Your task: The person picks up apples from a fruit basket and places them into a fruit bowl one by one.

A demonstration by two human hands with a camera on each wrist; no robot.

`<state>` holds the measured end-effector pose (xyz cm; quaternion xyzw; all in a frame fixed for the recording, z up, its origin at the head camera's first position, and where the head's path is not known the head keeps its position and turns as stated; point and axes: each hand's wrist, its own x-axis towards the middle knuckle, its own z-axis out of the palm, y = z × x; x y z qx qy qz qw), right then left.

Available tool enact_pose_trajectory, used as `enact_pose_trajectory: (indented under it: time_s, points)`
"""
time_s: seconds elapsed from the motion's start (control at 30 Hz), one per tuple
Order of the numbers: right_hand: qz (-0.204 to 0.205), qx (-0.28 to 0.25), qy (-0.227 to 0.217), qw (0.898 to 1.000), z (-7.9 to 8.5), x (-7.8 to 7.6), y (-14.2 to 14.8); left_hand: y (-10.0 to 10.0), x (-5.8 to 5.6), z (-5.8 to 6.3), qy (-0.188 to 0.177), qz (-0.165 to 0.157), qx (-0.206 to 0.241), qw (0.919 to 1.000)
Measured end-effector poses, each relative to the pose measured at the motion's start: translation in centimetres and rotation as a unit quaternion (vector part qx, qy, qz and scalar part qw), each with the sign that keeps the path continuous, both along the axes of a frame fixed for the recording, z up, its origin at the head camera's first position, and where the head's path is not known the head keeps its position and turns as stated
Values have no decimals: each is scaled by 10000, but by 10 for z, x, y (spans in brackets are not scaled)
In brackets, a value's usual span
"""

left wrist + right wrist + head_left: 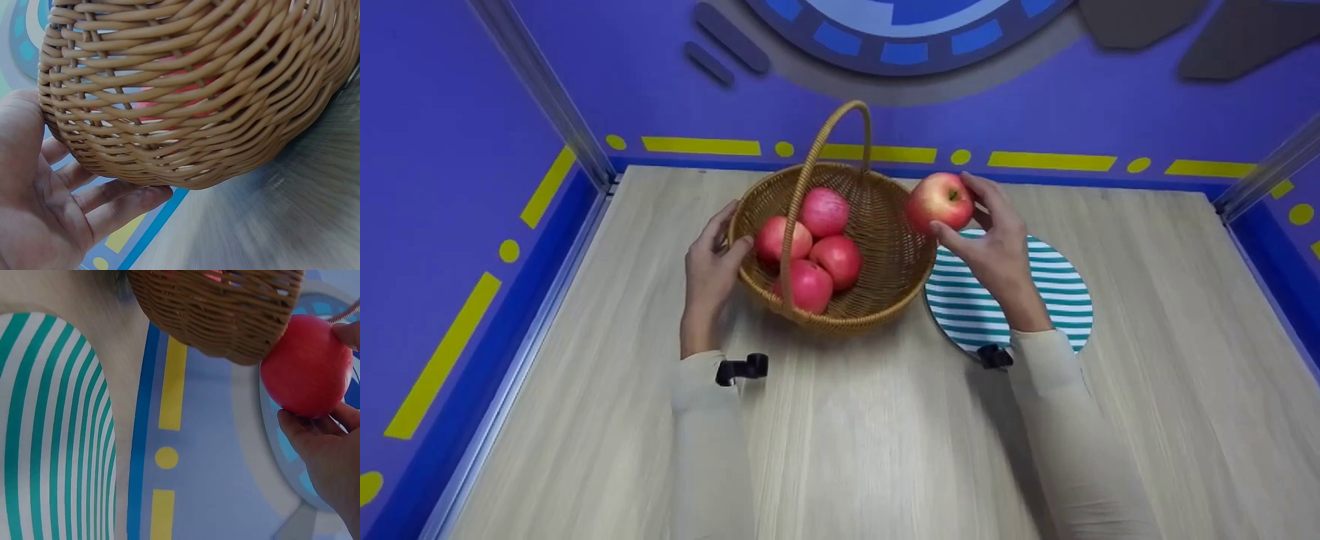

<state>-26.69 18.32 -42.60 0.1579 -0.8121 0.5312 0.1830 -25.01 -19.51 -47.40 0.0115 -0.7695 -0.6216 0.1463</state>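
A brown wicker basket (840, 322) with a tall arched handle holds several red apples (838, 261), gathered in its left half. The left hand (711, 274) grips the basket's left side, thumb at the rim; in the left wrist view its fingers (121, 211) reach along the outside of the weave. At the opposite rim, the right hand (997, 240) pinches a red and yellow apple (939, 201) between thumb and fingers, its stem in sight. That apple (306, 365) overlaps the basket's edge (225, 320) in the right wrist view.
A round plate (1054, 300) with green and white stripes lies right of the basket, partly beneath the right forearm. The pale wooden table (840, 442) meets blue printed panels (675, 105) at the back and sides. Black wrist mounts (742, 367) sit on both sleeves.
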Motion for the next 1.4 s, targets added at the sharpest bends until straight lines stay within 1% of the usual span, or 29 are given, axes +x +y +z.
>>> enact_pose_trajectory:
  time_s: [0.1,0.2,0.33,0.43,0.57,0.67,0.8,0.93,1.07,1.4]
  points:
    - [-263,-92,115,9995,-3,1,8,0,1,0,-33,-36,53,10000]
    - [-603,-116,123,9980,-5,3,15,-2,1,0,-23,-71,89,9999]
    - [-1063,-142,-12,9942,-11,4,23,-2,2,0,-6,-106,121,9999]
    - [-1277,-176,-82,9916,-15,4,30,-3,2,0,-11,-104,90,9999]
    - [-1427,-166,-126,9895,-19,4,37,-2,2,-2,-68,-27,-36,10000]
    - [-1488,-192,-124,9886,-22,3,43,-2,4,-2,-102,-17,-21,9999]
    - [-1582,-281,-187,9868,-26,2,52,-3,5,-2,-50,-49,38,10000]
    - [-1725,-432,-327,9835,-28,0,60,-2,4,-1,12,-21,-3,10000]
    - [-1860,-542,-556,9795,-33,-4,66,0,5,0,-28,20,-56,10000]
    - [-2030,-451,-1200,9707,-46,-14,76,3,4,3,-93,107,-85,9999]
